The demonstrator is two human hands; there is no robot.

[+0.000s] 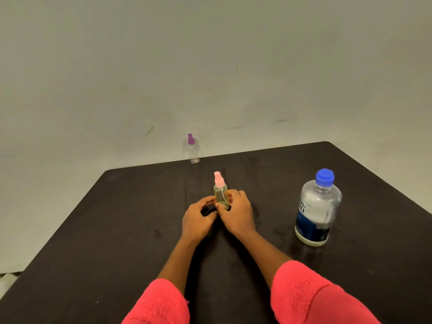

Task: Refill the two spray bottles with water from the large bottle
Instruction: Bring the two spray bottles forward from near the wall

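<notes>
A small clear spray bottle with a pink pump top (220,192) stands upright in the middle of the dark table (117,230). My right hand (236,215) wraps its lower body from the right. My left hand (198,218) touches its base from the left with curled fingers. A second small clear spray bottle with a purple top (193,149) stands upright at the table's far edge, against the wall. The large clear water bottle with a blue cap and dark blue label (316,208) stands capped to the right of my hands.
A plain pale wall (210,66) rises directly behind the table's far edge. The table's left edge runs diagonally toward me, with floor beyond it at the lower left. My pink sleeves (311,298) fill the bottom of the view.
</notes>
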